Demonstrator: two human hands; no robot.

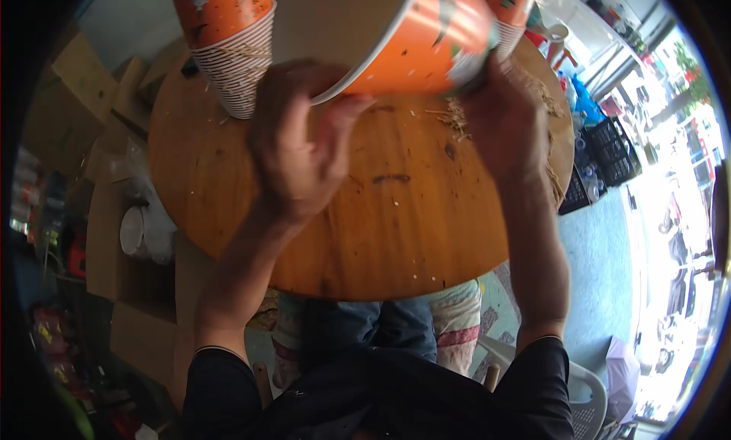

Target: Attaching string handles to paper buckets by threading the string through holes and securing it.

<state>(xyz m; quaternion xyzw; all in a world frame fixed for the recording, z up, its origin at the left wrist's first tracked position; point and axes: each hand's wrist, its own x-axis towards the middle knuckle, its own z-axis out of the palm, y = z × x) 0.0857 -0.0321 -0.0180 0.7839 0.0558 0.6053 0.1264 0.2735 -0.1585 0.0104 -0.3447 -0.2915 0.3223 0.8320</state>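
A large orange printed paper tub [422, 52] is held up over the round wooden table [381, 246], tipped on its side with its wide mouth to the left. My left hand [301, 139] grips its white rim, the thumb on the outer wall and the fingers partly hidden by blur. At the other end, my right hand [506, 120] is closed round the base, also blurred. Left of the tub stands a tall stack of nested orange paper tubs [228, 48]. Partly covered by the held tub, another stack [512, 17] rises behind my right hand.
Tan strands of twine or straw [457, 120] lie on the table's right side. Open cardboard boxes [145, 276] stand at the left, a white tub [132, 231] in clear plastic among them. A black crate [613, 154] and a grey plastic chair [586, 394] are at the right.
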